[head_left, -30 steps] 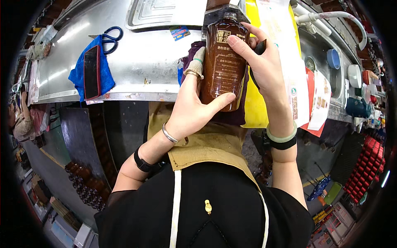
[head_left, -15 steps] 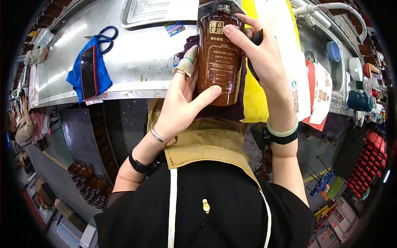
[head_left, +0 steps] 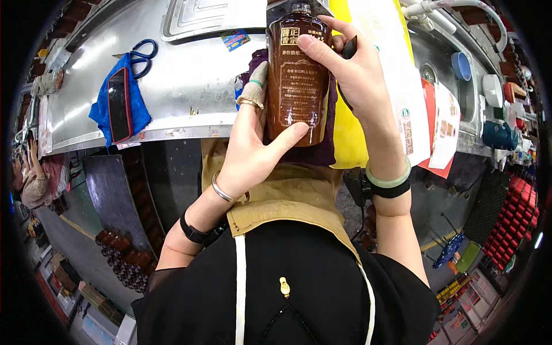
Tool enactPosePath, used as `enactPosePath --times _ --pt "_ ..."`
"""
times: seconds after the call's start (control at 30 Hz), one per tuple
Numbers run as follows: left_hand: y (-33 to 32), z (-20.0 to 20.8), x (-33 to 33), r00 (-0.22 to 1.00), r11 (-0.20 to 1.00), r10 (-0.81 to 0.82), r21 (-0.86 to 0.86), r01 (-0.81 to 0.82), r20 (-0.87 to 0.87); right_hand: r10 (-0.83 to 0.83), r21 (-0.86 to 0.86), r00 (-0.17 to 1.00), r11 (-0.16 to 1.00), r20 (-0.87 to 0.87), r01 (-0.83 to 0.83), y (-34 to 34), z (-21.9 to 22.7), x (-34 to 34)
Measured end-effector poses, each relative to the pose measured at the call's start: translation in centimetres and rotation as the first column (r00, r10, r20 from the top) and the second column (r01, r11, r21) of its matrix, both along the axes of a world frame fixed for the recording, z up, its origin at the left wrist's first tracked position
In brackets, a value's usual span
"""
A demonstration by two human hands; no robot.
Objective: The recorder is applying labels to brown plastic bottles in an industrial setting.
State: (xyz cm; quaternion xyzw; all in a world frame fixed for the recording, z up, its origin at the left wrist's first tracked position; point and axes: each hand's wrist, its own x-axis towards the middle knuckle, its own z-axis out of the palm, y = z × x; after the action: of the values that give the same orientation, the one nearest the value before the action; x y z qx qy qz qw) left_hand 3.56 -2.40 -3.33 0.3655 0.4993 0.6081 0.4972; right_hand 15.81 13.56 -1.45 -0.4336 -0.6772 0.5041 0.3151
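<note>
Boxed gold Chinese characters (head_left: 290, 36) above smaller gold lines (head_left: 295, 86) on the brown bottle (head_left: 294, 75)

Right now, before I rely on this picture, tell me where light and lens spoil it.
Head view: glare streaks the metal tabletop at upper left; head view: the white sheet looks washed out; head view: fisheye distortion curves things toward the rim, and the corners go black; head view: the brown bottle looks fairly sharp.
</note>
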Motion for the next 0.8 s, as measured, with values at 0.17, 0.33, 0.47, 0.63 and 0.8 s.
enactPosePath --times 0.17,0.33,0.47,0.63,0.8 --pt "0.0 0.0 0.0 1.000 1.000 0.004 0.003 -0.004 0.006 -0.015 0.020 1.000 1.000 -0.003 0.015 -0.2 0.2 -0.1" --pt "-0.2 -0.3 -0.3 0.999 1.000 0.001 -0.009 0.000 0.038 -0.013 -0.002 1.000 1.000 -0.010 0.013 -0.2 0.4 -0.2" --pt "-0.2 0.0 -0.9 0.979 1.000 0.018 -0.011 -0.016 0.203 0.006 -0.141 0.995 0.990 -0.101 -0.020 0.3 -0.1 0.2" --pt "-0.3 -0.2 -0.8 0.978 1.000 0.009 0.003 -0.009 0.206 0.010 -0.025 0.999 1.000 -0.048 -0.011 0.2 0.0 -0.1" --pt "-0.5 -0.7 -0.5 0.999 1.000 -0.027 0.002 0.027 0.039 0.026 -0.040 0.999 0.999 -0.030 -0.027 -0.3 0.6 0.0"
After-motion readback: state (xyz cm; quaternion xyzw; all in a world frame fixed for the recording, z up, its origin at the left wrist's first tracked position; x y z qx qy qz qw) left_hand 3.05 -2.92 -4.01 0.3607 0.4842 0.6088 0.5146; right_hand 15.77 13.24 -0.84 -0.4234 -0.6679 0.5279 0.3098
